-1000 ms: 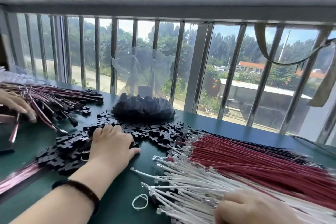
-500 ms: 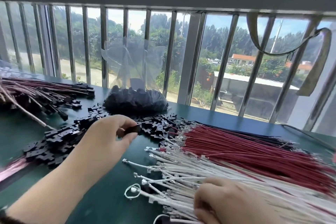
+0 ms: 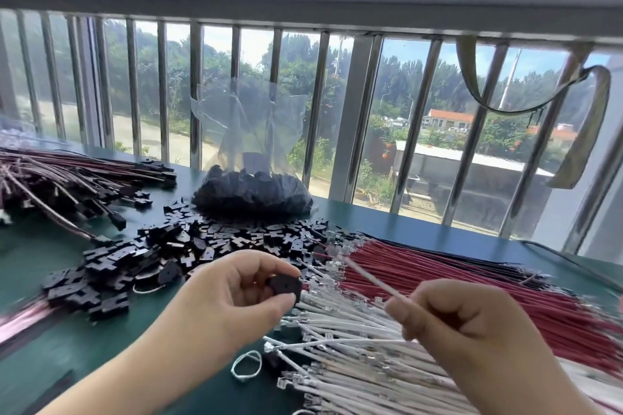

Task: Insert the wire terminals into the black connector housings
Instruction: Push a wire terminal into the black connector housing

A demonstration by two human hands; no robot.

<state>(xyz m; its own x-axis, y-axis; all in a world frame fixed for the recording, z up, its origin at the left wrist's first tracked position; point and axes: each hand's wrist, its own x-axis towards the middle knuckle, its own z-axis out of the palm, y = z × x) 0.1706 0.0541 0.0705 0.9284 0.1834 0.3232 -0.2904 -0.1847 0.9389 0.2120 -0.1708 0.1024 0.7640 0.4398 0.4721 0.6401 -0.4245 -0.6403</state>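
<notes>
On the left lies a heap of finished wires (image 3: 60,178); nearer the middle, loose black housings (image 3: 188,246) are spread over the green table (image 3: 50,357); the left hand (image 3: 232,300) pinches one housing (image 3: 286,287) between thumb and fingertips; the right hand (image 3: 468,327) pinches a white wire (image 3: 365,274), its terminal (image 3: 332,250) raised over the white and red bundles; pairing seems underway, and next the terminal must line up with the housing's slot; that slot is too blurred to see.

Small assembly workshop: green bench (image 3: 387,222) heaped with wire bundles (image 3: 455,283), loose black housings (image 3: 188,246), by barred window (image 3: 354,118).
</notes>
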